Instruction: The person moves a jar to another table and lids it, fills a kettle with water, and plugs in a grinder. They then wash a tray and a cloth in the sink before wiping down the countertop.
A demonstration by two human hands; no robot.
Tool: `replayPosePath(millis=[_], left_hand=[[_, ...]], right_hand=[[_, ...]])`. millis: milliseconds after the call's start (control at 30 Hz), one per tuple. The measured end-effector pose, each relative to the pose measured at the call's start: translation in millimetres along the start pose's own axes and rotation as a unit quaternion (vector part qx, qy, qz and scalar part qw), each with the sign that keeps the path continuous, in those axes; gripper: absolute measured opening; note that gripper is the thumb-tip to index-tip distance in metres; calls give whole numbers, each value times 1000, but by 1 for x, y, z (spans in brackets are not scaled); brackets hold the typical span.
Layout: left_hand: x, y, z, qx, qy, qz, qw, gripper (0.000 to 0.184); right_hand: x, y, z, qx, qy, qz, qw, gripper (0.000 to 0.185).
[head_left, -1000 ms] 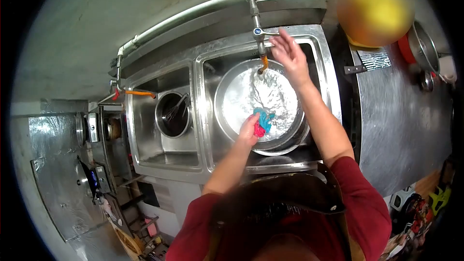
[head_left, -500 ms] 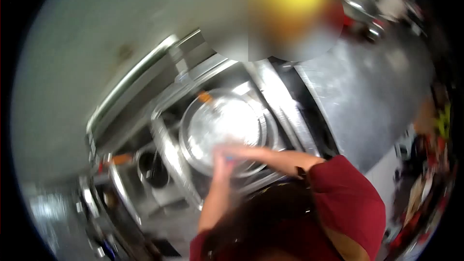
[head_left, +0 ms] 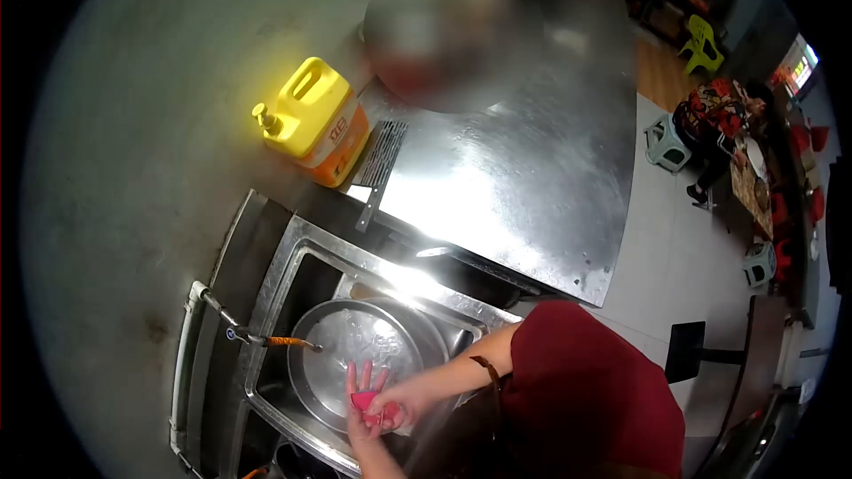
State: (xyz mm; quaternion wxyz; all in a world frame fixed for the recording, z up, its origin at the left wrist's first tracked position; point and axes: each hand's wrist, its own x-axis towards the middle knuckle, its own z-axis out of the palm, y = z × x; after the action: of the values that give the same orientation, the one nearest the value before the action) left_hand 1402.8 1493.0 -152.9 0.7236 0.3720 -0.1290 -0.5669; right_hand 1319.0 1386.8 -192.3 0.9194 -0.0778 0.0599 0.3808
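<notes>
My left hand (head_left: 358,426) is over the near side of a round metal basin (head_left: 312,312), its fingers stretched out and apart. My right hand (head_left: 410,397) reaches across from the right and meets the left palm. Its fingers are closed on a small pink-red piece (head_left: 362,401) pressed against that palm. The kind of piece cannot be made out. Clear water shows in the basin, which sits in a metal sink (head_left: 306,235). A faucet (head_left: 251,337) with an orange-wrapped spout hangs over the basin's left rim.
A yellow jug (head_left: 324,115) with a pump stands on the metal counter (head_left: 532,186) beyond the sink. Beside it lies a slotted metal tool (head_left: 383,168). A blurred patch covers the counter's far end. A person (head_left: 714,115) sits at a table at the far right, near stools.
The view has swung to the right, bringing the jug, counter and seated person into sight. My hands, blurred together before, now show a pink-red piece between them, over the basin's near side.
</notes>
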Motion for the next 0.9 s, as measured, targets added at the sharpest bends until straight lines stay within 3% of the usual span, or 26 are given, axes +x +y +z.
replayPosePath(millis=[67, 133, 233, 333, 367, 433, 533, 600, 700, 900], left_hand=[[-2, -1, 10, -70, 10, 24, 997, 65], [-4, -2, -8, -63, 19, 31, 997, 57], [-2, -6, -23, 39, 114, -9, 993, 42], [8, -15, -33, 109, 154, -34, 981, 32], [12, -21, -42, 119, 170, -31, 978, 31], [13, -35, -53, 135, 211, -34, 967, 30], [10, -44, -69, 159, 281, -43, 946, 30], [13, -57, -82, 160, 323, -38, 932, 30], [17, -72, -108, 114, 364, -60, 922, 25], [18, -91, -127, 76, 441, -87, 890, 12]], right_hand=[[6, 19, 11, -41, 24, -118, 992, 24], [-12, 17, 39, 25, 11, -112, 993, 25], [28, 19, -45, 21, -66, 13, 998, 24], [21, 16, -46, -164, 59, -68, 982, 23], [19, 17, -41, -276, 129, -110, 946, 23], [25, 20, -30, -491, 258, -168, 815, 23], [30, 25, -25, -640, 344, -189, 660, 23], [32, 30, -28, -651, 385, -169, 632, 23], [47, 38, -40, -608, 459, -68, 644, 40], [43, 56, -32, -673, 482, -95, 553, 43]])
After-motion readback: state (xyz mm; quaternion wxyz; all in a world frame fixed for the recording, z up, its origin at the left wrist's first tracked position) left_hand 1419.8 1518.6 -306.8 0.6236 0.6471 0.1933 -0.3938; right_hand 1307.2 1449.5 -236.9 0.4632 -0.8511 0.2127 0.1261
